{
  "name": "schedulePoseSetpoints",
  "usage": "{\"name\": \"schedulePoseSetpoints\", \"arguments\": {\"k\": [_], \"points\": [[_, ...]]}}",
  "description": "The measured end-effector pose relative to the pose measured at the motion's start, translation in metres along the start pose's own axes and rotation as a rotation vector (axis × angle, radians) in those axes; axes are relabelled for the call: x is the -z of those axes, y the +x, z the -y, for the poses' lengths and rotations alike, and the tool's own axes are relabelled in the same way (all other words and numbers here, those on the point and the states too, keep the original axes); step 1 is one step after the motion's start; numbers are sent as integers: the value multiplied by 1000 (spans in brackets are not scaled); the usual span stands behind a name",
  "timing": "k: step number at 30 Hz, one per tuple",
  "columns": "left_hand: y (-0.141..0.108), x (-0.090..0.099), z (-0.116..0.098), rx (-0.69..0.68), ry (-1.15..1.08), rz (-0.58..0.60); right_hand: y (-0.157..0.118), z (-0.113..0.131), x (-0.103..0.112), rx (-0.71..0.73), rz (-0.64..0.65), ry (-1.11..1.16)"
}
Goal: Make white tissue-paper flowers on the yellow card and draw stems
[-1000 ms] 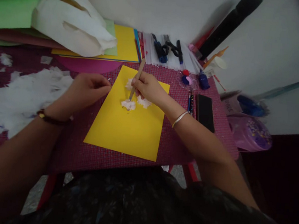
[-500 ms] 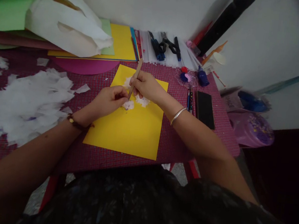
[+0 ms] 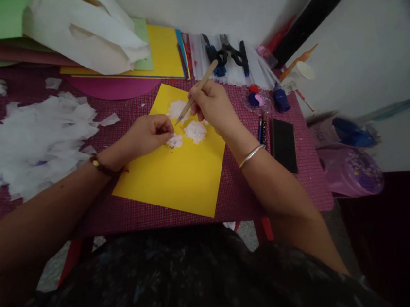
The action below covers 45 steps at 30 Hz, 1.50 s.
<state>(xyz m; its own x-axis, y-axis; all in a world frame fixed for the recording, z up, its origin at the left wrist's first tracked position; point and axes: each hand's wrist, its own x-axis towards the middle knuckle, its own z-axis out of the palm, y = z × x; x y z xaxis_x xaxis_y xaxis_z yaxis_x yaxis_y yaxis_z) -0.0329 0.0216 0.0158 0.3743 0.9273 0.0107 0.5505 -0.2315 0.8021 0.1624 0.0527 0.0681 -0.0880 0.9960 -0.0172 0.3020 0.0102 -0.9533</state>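
Right fingers point(image 3: 204, 99) hold the stick point(image 3: 206, 75) slantwise, lower tip pointing leftward.

One camera for everything, worn on the person's own head, so you're basically looking out over their lap, forward and steeply down. The fingers point(image 3: 163, 120) of the left hand point(image 3: 144, 135) and right hand point(image 3: 217, 107) land a bit above and left of frame centre, at close working range. Nearest the lens is the dark clothing point(image 3: 199, 280), on the body side of the fingers. Beyond the fingers, the view runs up to a pale wall point(image 3: 191, 5). Pretty wide, too: paper scraps point(image 3: 41, 141) left of the fingers and a pink tub point(image 3: 335, 169) well to their right both fit in.
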Motion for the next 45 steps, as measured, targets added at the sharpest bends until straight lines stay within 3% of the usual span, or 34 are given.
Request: {"name": "schedulePoseSetpoints", "arguments": {"k": [2,4,6,8,10,12,15,20,24,27,30,31,32,35,38,45], "points": [[-3,6,-1,-15,-32,-67,-9,5,9,1,-53,70],[-7,20,-2,-19,-66,-226,-22,6,17,-5,-74,133],[-13,43,0,24,-71,-397,-38,2,24,-13,-65,182],[-19,71,6,106,-25,-473,-52,-7,28,-28,-57,226],[-24,96,14,196,90,-399,-64,-17,30,-61,-49,275],[-27,113,23,269,242,-251,-70,-26,30,-88,-42,335],[-27,121,34,317,406,-77,-73,-34,28,-111,-44,398],[-24,116,45,277,490,-32,-74,-35,26,-91,-38,414],[-26,115,41,257,411,-24,-76,-34,25,-73,-10,370],[-28,101,22,255,286,-230,-74,-32,25,-72,-17,349],[-26,71,1,178,245,-556,-68,-27,27,-54,-32,343],[-24,59,-3,144,251,-576,-64,-25,28,-42,-27,336],[-22,47,-6,106,253,-552,-61,-23,29,-29,-18,329],[-17,20,-7,13,266,-305,-50,-12,28,9,14,313],[-17,12,-4,7,272,-124,-40,1,23,26,25,303],[-29,17,-3,-46,231,-55,-22,18,5,-5,141,194]]}}
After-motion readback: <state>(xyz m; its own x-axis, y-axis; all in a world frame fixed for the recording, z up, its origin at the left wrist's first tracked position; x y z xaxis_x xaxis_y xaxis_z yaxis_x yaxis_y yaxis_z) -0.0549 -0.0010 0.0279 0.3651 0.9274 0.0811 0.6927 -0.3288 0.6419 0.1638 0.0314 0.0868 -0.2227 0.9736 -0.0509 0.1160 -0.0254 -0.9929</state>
